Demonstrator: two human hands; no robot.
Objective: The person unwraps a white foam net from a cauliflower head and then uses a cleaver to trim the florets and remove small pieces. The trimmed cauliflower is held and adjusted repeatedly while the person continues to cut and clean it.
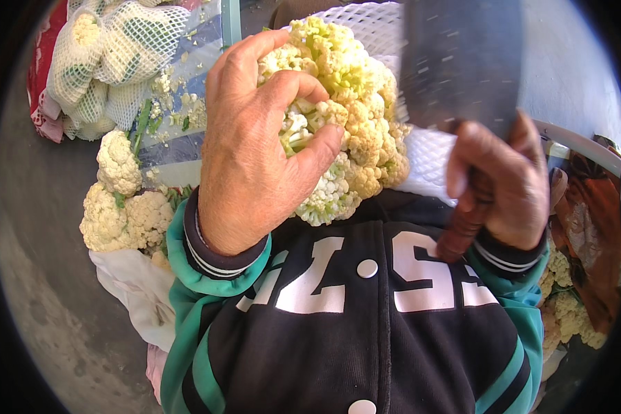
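Observation:
A large, cream-yellow cauliflower head (372,124) is held in front of my chest. My left hand (259,134) grips it from the left, with thumb and fingers spread over the florets. In my right hand (502,176) is a broad-bladed cleaver (460,62), its brown wooden handle running down toward my jacket. The blade points away from me, beside the right edge of the cauliflower, and is blurred. Bits of cauliflower cling to the blade's left edge. White foam netting (429,160) shows behind and under the cauliflower. The cauliflower's underside is hidden.
At the left, cauliflowers in white foam nets (119,62) lie beside a striped plastic sheet (178,114) strewn with crumbs. Bare cauliflowers (124,207) sit near my left sleeve above a white bag (134,290). More cauliflower (566,315) lies at the lower right beside brown-orange material (590,233).

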